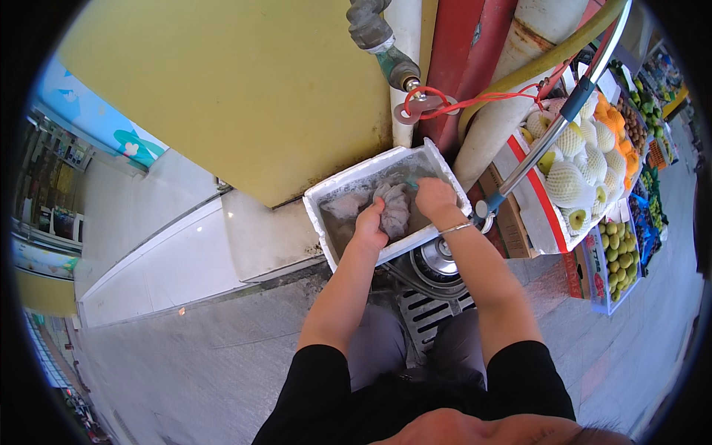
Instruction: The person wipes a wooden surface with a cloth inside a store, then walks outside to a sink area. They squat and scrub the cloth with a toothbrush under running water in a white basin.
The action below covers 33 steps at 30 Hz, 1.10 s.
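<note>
A white foam box (364, 167) holding murky water stands before me. My left hand (371, 223) grips a wet, bunched greyish cloth (394, 208) inside it. My right hand (435, 199) is closed near the box's right end, just right of the cloth, with a small bit of something teal (411, 182) at its fingers; what it holds is partly hidden. More pale wet cloth (346, 204) lies in the water at the left of the box.
A metal tap (411, 83) with a red cord hangs above the box. At the right, a carton of net-wrapped fruit (570, 167) and a box of green fruit (617, 258) stand by a metal pole (537, 153). Below are a round metal-topped object (439, 257) and a drain grate (428, 320).
</note>
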Motion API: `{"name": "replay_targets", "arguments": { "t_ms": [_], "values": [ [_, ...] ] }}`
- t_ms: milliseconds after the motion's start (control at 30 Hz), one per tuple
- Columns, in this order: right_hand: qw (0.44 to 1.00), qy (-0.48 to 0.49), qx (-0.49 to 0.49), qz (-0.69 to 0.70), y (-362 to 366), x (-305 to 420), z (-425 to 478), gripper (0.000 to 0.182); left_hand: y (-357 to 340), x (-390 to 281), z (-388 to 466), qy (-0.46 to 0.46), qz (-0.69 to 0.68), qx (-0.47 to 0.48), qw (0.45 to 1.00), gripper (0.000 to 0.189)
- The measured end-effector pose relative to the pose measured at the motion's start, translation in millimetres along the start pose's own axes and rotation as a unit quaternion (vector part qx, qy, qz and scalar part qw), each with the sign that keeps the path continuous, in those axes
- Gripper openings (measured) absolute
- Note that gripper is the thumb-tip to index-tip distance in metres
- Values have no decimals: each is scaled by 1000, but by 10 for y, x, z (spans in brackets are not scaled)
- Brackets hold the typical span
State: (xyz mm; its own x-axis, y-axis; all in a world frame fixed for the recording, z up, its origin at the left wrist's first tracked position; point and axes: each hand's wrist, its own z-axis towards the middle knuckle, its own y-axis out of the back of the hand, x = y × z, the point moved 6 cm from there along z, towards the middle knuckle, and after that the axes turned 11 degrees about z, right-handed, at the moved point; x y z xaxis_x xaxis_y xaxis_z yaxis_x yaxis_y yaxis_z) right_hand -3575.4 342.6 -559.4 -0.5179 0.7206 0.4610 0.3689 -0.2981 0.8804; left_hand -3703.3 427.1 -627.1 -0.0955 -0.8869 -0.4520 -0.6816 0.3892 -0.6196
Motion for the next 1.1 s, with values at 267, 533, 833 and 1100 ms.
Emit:
{"name": "replay_targets", "arguments": {
  "t_ms": [267, 533, 833, 1100],
  "values": [
    [998, 64, 25, 14, 23, 425, -207, 21, -15, 9, -51, 23, -19, -20, 999, 37],
    [993, 103, 56, 15, -32, 753, -481, 21, 206, -48, -11, -1, -45, -42, 998, 37],
    [992, 101, 70, 15, 53, 807, -487, 22, 280, -62, 66, 5, -42, -53, 998, 37],
    [998, 7, -36, 57, 314, 304, 127, 23, 6, -138, -100, 4, -73, 78, 994, 38]
  ]
}}
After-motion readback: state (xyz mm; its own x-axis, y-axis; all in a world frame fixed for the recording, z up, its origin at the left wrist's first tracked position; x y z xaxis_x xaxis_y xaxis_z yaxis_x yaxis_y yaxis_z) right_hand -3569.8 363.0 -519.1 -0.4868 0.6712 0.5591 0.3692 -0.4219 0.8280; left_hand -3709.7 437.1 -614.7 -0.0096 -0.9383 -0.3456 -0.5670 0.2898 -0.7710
